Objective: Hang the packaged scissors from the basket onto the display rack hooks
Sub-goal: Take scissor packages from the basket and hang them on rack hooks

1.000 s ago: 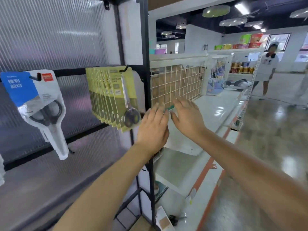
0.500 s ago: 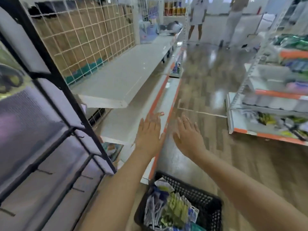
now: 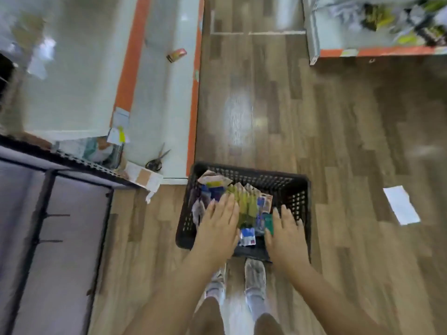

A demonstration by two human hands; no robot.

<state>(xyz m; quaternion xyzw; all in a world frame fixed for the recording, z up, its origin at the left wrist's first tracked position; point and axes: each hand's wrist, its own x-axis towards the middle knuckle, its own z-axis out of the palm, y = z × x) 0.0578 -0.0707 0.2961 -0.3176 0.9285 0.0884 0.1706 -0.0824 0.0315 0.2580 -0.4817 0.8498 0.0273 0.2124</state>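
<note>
A black plastic basket (image 3: 294,187) stands on the wooden floor just in front of my feet. It holds several packaged scissors, with yellow-green packs (image 3: 244,201) in the middle and blue and white packs (image 3: 211,192) around them. My left hand (image 3: 217,226) reaches into the basket's left side with straight fingers over the packs. My right hand (image 3: 285,230) reaches into the right side, fingers extended beside a dark green pack (image 3: 268,223). Neither hand grips anything. The display rack (image 3: 46,213) with bare hooks (image 3: 56,215) is at lower left.
A white low shelf with orange edging (image 3: 154,93) runs along the left, with loose scissors (image 3: 157,158) and a small box (image 3: 176,55) on it. A white paper (image 3: 401,204) lies on the floor to the right. Another shelf with goods (image 3: 377,25) stands at upper right.
My view has swung from the rack down to the floor. Both hands have dropped from in front of the hanging packs into the basket.
</note>
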